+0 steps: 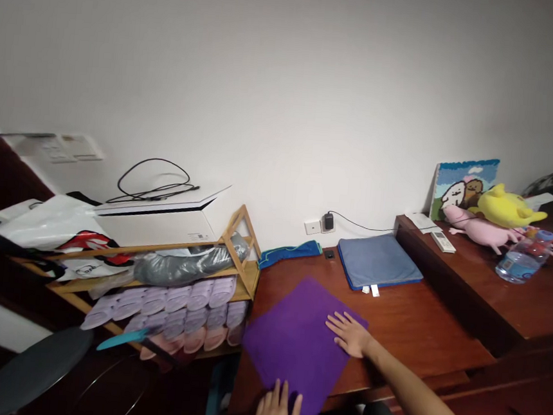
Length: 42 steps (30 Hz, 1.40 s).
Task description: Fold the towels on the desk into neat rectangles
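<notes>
A purple cloth [298, 338] lies flat and turned cornerwise on the reddish-brown desk [440, 331], its near corner reaching past the desk's front edge. My right hand [349, 334] rests on the cloth near its right corner, fingers spread, holding nothing. At the cloth's lower left edge is my left hand [278, 414], its fingers apart and pointing away from me. A folded grey-blue cloth [379, 262] with white tags lies at the back of the desk. Left of it, a narrow folded blue cloth [292, 254] sits against the wall.
To the left stands a wooden rack [246, 276] with lilac and pink slippers, a white box [159, 223] on top. On the right, a higher surface holds a water bottle [524, 258], a remote [442, 241], plush toys [506, 207] and a picture [467, 185]. A dark stool [32, 370] stands lower left.
</notes>
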### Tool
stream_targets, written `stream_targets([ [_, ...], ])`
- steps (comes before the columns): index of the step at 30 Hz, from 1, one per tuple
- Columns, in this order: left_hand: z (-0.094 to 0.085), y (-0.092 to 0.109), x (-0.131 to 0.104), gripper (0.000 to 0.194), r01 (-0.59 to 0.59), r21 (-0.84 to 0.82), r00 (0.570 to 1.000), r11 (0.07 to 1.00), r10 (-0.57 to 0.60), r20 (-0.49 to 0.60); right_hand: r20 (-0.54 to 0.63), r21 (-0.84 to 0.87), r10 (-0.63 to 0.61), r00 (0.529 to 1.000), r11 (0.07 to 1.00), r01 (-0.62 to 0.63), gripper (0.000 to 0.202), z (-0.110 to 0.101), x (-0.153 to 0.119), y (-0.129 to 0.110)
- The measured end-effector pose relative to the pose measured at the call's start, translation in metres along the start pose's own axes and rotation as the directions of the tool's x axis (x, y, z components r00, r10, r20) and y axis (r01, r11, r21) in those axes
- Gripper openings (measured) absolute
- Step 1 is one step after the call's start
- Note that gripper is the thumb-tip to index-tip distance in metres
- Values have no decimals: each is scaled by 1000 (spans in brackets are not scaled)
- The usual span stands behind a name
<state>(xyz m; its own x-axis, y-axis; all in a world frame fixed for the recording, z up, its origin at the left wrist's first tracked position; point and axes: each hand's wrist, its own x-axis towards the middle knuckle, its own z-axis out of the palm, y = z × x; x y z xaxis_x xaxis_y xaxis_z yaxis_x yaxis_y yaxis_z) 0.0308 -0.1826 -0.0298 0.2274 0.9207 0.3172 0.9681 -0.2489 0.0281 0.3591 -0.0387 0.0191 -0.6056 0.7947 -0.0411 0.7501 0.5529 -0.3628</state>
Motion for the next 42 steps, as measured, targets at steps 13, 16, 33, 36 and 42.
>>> stream_targets([
  [13, 12, 63, 207, 49, -263, -221, 940, 939, 301, 160, -296, 59, 668, 683, 726, -685, 72, 64, 20, 2],
  [16, 39, 63, 202, 53, -72, -146, 973, 987, 101, 210, -246, 14, 568, 785, 812, -583, 70, 38, 27, 29],
  [33, 59, 72, 243, 56, -283, -173, 953, 944, 297, 64, -248, 45, 581, 775, 806, -590, 68, 24, 70, 48],
  [36, 75, 95, 269, 57, -379, -256, 899, 889, 419, 125, -249, 19, 576, 779, 807, -590, 65, 25, 70, 50],
  [42, 90, 42, 283, 62, -215, -181, 946, 960, 250, 204, -275, 33, 590, 759, 794, -606, 66, 32, 71, 55],
])
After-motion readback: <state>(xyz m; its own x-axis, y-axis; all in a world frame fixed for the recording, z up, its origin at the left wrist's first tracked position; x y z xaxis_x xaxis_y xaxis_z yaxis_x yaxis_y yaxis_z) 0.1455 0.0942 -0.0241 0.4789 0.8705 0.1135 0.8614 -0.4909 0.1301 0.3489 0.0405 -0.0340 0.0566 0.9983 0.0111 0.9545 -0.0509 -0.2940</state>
